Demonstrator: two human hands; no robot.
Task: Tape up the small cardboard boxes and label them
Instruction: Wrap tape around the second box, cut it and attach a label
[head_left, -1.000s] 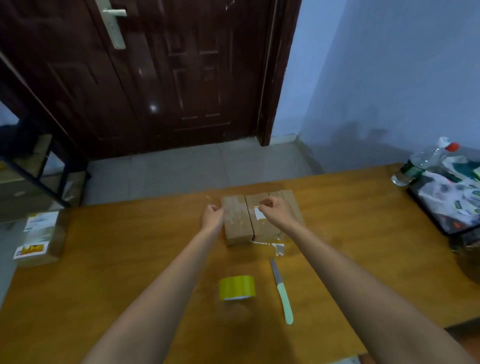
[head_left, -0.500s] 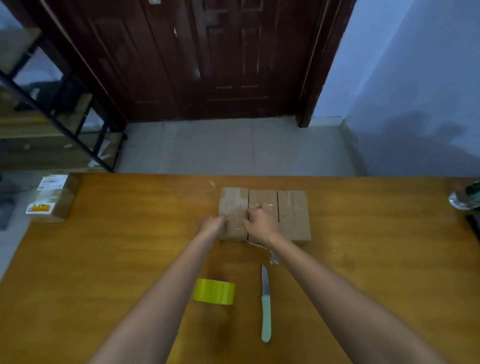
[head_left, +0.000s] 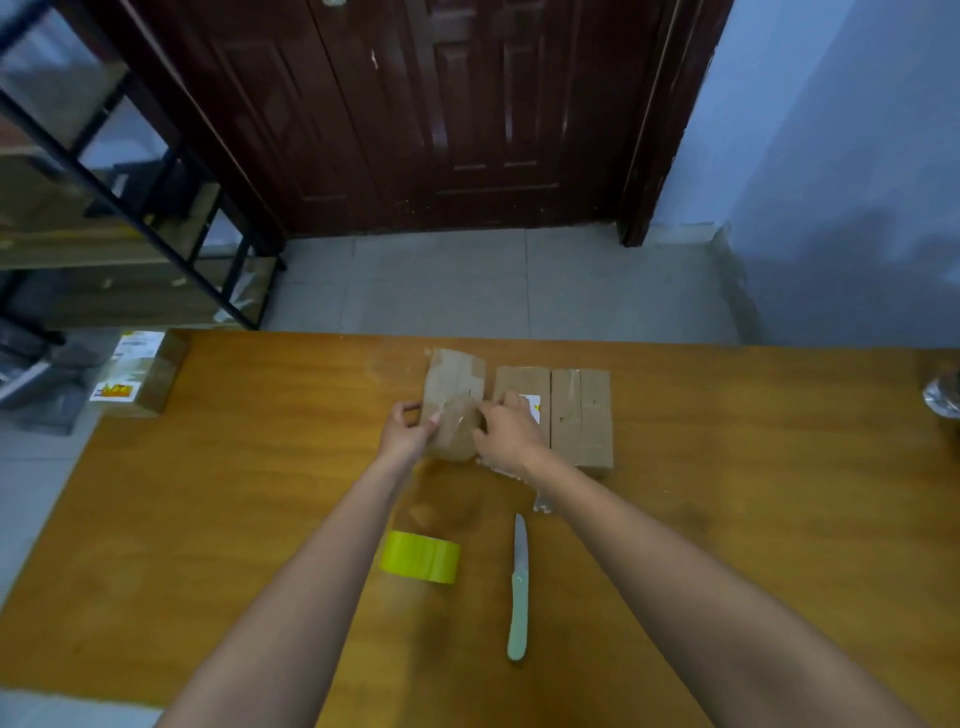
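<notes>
Three small cardboard boxes stand in a row on the wooden table (head_left: 208, 493). The left box (head_left: 453, 384) is tilted and pulled slightly apart from the middle box (head_left: 522, 382), which carries a white label (head_left: 532, 408). The right box (head_left: 582, 415) has clear tape along its top. My left hand (head_left: 405, 434) grips the left box's near left side. My right hand (head_left: 506, 434) holds its near right side, fingers curled over the top. A roll of yellow tape (head_left: 421, 557) and a knife with a pale green handle (head_left: 518, 587) lie nearer to me.
A larger taped box with printed labels (head_left: 137, 374) sits at the table's far left corner. A plastic bottle (head_left: 943, 395) shows at the right edge. A scrap of clear tape (head_left: 540, 501) lies by my right wrist. Beyond the table are a dark door and a metal shelf.
The left box has been tipped and drawn away from the other two, opening a gap. Both hands have closed around its near end. The camera view has shifted.
</notes>
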